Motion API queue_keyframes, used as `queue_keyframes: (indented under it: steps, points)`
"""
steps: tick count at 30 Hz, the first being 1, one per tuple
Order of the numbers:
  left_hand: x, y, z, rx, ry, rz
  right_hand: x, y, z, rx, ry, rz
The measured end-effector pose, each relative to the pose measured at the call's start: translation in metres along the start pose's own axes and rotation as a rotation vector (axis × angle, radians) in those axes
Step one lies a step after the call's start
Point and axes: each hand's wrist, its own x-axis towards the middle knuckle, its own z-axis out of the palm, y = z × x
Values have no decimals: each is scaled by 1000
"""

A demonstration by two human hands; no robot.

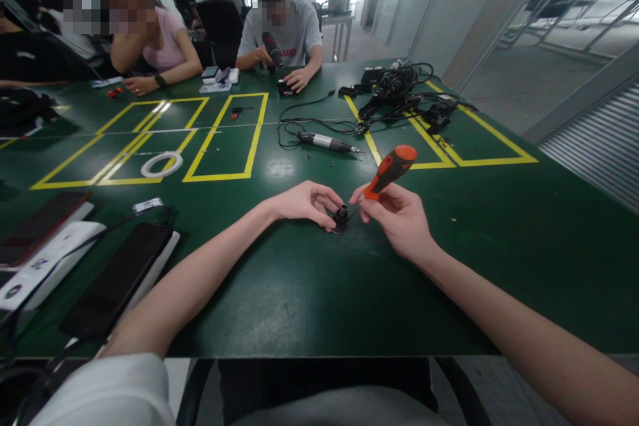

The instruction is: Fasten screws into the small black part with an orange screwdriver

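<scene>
A small black part (341,216) with a round, tube-like top stands on the green table in front of me; its exact kind is too small to make out. My left hand (312,203) closes round it from the left, thumb and fingers at its sides. In my right hand (397,213) is a screwdriver (389,170) with an orange and dark grey handle. It leans, handle up to the right, and its thin shaft slants down toward the black part's right side. Whether the tip touches the part I cannot tell.
Beyond my hands lies a corded pen-shaped electric tool (324,142). Tangled black cables (399,90) are heaped at the back right. A tape roll (162,164), a phone (120,279) and a white power strip (50,263) lie left. Across the table a person (284,26) holds a power driver (272,48).
</scene>
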Motion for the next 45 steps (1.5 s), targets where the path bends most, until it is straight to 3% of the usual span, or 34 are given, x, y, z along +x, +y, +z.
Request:
queue_keyframes:
  steps: [22, 31, 38, 45]
  points:
    - [0, -3, -3, 71, -5, 4, 0, 5, 0, 137, -80, -13]
    - [2, -3, 1, 115, 28, 15, 0, 0, -2, 7, -19, -6]
    - [1, -2, 2, 164, 35, -15, -1, 4, 0, 143, -57, -4]
    - [2, -3, 1, 178, 35, -22, 0, -1, -1, 8, -9, -1]
